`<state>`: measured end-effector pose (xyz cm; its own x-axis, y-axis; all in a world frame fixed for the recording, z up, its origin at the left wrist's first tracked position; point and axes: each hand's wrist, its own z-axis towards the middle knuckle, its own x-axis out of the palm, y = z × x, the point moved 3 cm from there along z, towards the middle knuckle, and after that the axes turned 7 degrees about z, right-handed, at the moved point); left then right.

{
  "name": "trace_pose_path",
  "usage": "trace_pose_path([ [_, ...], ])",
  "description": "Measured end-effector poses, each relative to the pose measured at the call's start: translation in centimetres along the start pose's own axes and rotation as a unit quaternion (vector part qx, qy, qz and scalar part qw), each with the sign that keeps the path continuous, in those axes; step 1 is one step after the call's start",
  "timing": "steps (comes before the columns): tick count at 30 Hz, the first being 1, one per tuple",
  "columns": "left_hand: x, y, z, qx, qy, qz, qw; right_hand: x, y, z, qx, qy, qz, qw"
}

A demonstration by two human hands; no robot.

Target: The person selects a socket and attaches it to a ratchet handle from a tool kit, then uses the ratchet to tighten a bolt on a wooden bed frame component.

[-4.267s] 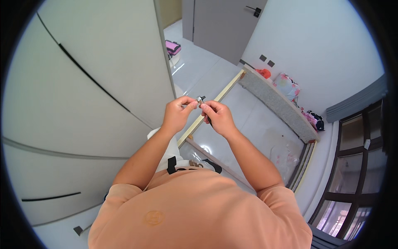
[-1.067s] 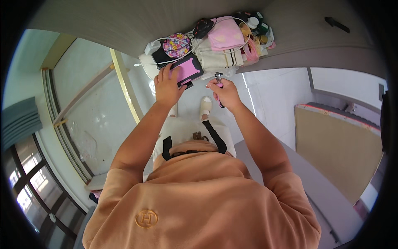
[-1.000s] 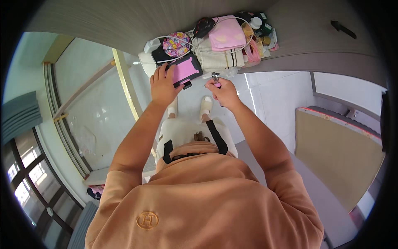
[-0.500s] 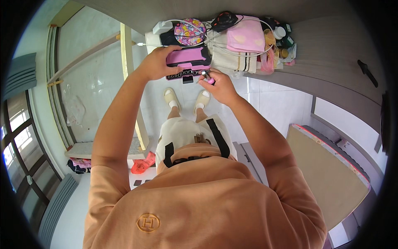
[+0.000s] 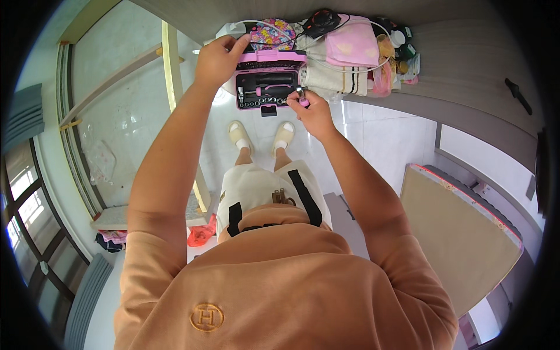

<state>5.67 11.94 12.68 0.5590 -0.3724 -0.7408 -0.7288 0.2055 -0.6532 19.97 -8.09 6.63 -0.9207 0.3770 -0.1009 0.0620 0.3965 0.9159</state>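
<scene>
A black and pink tool case (image 5: 238, 96) lies open at the edge of the cluttered surface. Its lid (image 5: 271, 56) is tilted up, and my left hand (image 5: 219, 64) grips the lid's left corner with thumb and fingers. Inside the case rest a black and pink screwdriver handle (image 5: 277, 91), another dark handle above it, and a row of small metal sockets (image 5: 262, 104) along the front. By the case's right front corner, my right hand (image 5: 317, 115) is closed around a small tool (image 5: 303, 98) with a shiny metal end and a pink part; its exact kind is unclear.
Behind the case are a colourful round pouch (image 5: 273, 34), a coiled black cable (image 5: 322, 23) and a folded pink cloth (image 5: 353, 48). Bottles and bags crowd the right, beside a striped cream cloth (image 5: 338, 80). A wooden frame post (image 5: 170, 70) stands left; a beige panel (image 5: 461, 233) leans right.
The case's lid has swung up and back with my left hand, uncovering the tools inside. My right hand has shifted slightly right, still holding the small tool.
</scene>
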Motion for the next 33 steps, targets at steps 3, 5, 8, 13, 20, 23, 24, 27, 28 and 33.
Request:
trace_pose_path([
  [3, 0.3, 0.1, -0.7, 0.002, -0.100, -0.032, 0.994, 0.2, 0.0, 0.0, 0.008, -0.010, -0.003, 1.000],
  [5, 0.7, 1.0, -1.2, 0.051, -0.097, -0.061, 0.992, 0.3, 0.0, 0.0, 0.016, -0.015, 0.007, 1.000],
  [8, 1.4, 3.5, -3.1, 0.104, -0.094, -0.220, 0.965, 0.3, -0.2, 0.0, 0.032, -0.022, 0.024, 0.999],
  [13, 4.1, 6.3, -5.2, -0.014, 0.023, -0.303, 0.953, 0.2, -0.5, 0.1, 0.058, -0.027, 0.051, 0.997],
  [20, 4.9, 5.5, -3.8, 0.024, -0.106, -0.115, 0.987, 0.4, 0.5, 0.5, 0.088, -0.038, 0.113, 0.989],
  [23, 5.1, 6.2, -4.2, -0.037, -0.092, -0.095, 0.990, 0.3, 0.4, 0.7, 0.087, -0.042, 0.134, 0.986],
  [24, 5.2, 6.6, -4.4, -0.059, -0.082, -0.092, 0.991, 0.2, 0.2, 0.9, 0.082, -0.038, 0.143, 0.986],
  [27, 5.6, 5.8, -5.4, -0.106, -0.072, -0.127, 0.984, 0.1, -0.2, 0.9, 0.068, -0.038, 0.164, 0.983],
  [28, 5.6, 5.7, -5.6, -0.113, -0.070, -0.136, 0.982, 0.1, -0.2, 0.9, 0.063, -0.038, 0.170, 0.983],
  [33, 5.6, 5.6, -5.7, -0.113, -0.052, -0.091, 0.988, -0.3, 0.5, 0.7, 0.067, -0.029, 0.240, 0.968],
])
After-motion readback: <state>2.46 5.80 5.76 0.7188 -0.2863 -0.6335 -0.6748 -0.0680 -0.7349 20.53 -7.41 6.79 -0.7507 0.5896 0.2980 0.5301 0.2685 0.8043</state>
